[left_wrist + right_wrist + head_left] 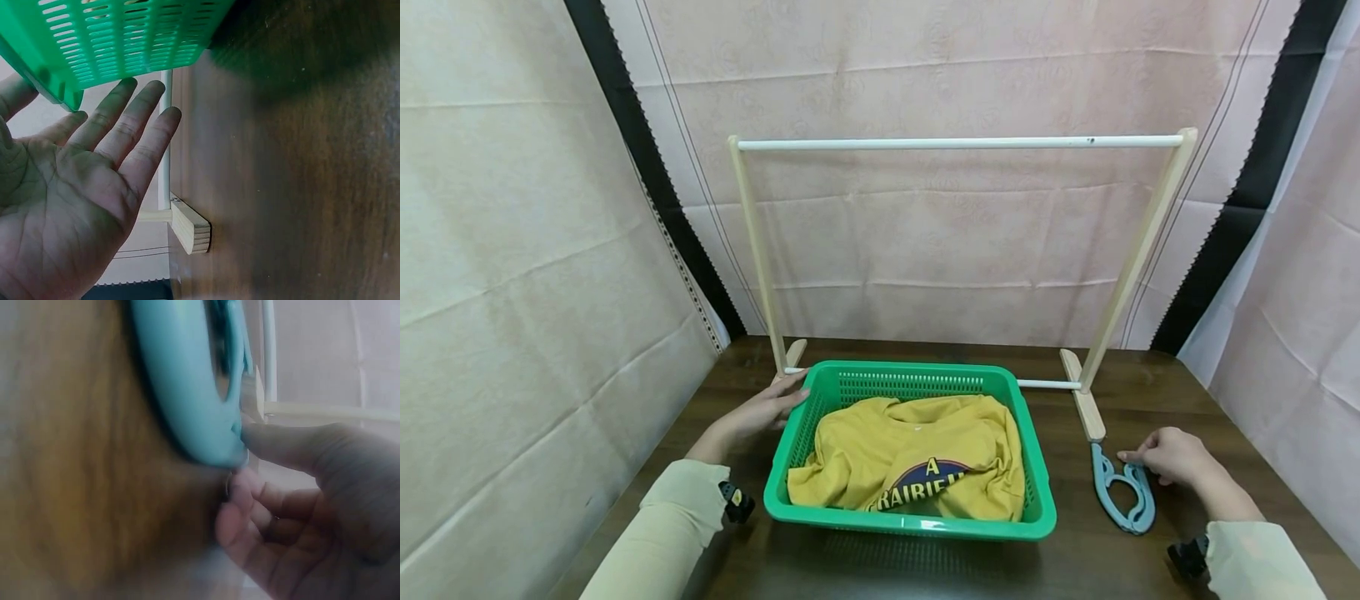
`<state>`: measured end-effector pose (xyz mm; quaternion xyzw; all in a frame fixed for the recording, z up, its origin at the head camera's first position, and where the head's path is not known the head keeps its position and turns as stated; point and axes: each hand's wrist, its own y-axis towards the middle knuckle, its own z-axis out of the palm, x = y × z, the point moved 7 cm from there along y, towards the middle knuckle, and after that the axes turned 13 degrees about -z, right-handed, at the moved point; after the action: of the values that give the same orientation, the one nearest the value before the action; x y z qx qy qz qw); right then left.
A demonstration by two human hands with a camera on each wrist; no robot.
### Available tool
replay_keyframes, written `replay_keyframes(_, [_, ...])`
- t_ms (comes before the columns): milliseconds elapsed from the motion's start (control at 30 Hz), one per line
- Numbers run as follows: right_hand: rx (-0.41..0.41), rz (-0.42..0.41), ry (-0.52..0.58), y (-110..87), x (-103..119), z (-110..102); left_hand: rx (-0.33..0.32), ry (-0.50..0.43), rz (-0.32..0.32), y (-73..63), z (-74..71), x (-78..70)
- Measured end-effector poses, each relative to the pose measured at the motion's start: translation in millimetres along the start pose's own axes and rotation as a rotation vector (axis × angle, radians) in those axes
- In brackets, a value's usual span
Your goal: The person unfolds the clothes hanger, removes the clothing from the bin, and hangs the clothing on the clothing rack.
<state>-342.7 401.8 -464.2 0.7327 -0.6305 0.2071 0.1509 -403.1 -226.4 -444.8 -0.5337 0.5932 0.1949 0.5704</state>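
A green plastic basket (910, 523) stands on the table with a crumpled yellow shirt (917, 450) inside, its dark printed lettering facing up. My left hand (767, 410) touches the basket's left side near the far corner. In the left wrist view its fingers (128, 128) are stretched out under the rim, with the palm showing. To the right of the basket lies a light blue folding hanger (1138, 521), folded up, its far end by a wooden foot of the rack. My right hand (1176, 457) pinches the hanger's edge; the thumb (281, 447) meets it in the right wrist view.
Behind the basket stands a clothes rack with a white top bar (955, 143), wooden posts (1138, 258) and a low white crossbar (1048, 384). Pale cloth (955, 250) hangs around the dark wooden table (895, 575). Each wrist carries a small black camera.
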Motion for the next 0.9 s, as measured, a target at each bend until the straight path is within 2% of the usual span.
replay_keyframes(133, [0.011,0.023,-0.002,-3.1,-2,0,0.002,0.006,-0.005,-0.9,1.2,-0.9])
replay_keyframes(233, [0.032,0.058,0.033,-6.0,-5,0,0.005,-0.003,-0.009,-1.4,1.7,-1.9])
replay_keyframes(400, [0.059,0.057,0.101,-8.0,-6,3,0.012,0.003,0.001,-2.0,1.4,-2.9])
replay_keyframes(667, [0.027,0.066,0.183,-5.0,-5,8,0.028,0.004,0.022,-1.5,0.9,-2.9])
replay_keyframes(767, [0.009,0.078,0.264,-3.8,-6,9,0.032,0.005,0.023,-0.5,1.0,-2.1])
replay_keyframes(900, [-0.013,0.066,0.430,-3.0,-4,10,0.022,0.012,0.023,-0.8,1.4,-2.2])
